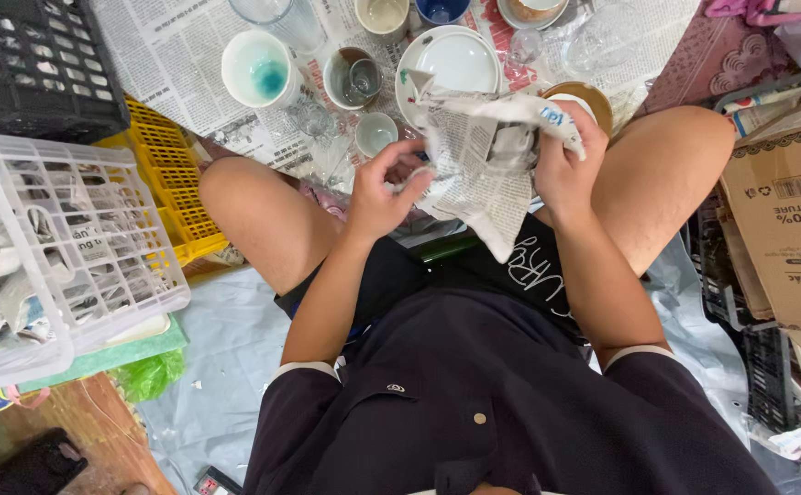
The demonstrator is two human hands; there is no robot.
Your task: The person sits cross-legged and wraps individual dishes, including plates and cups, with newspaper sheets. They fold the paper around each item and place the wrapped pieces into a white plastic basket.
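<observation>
Newspaper-wrapped bundle [483, 156], a crumpled printed sheet folded round something hidden inside, sits between both hands above the person's lap, just in front of the crockery laid out on the newspaper-covered floor [171, 55]. The left hand [377, 188] has its fingers pinched on a loose edge of the sheet; the right hand [561, 160] has its fingers closed round the bundle's far side, carrying its weight.

What could go wrong, as I judge it: the wrap is loose and a long flap hangs free below, so the hidden piece could slip out through the open bottom and land on the dishes. Thin paper pulled hard by the pinching fingers could tear. The small pale cup [375, 131] and the white round plate [451, 64] lie right under the hands, so a drop would likely strike them.

Counted: one bundle in hand; one white plate; one white bowl with a turquoise inside [258, 66]; one grey mug with a glass inside it [353, 78]; one small pale cup; one brown-rimmed dish [593, 101], partly hidden. One white plastic basket [70, 247] holds several wrapped bundles, too jumbled to count; one yellow crate [176, 192]; one black crate [33, 64]; one cardboard box [785, 229]
</observation>
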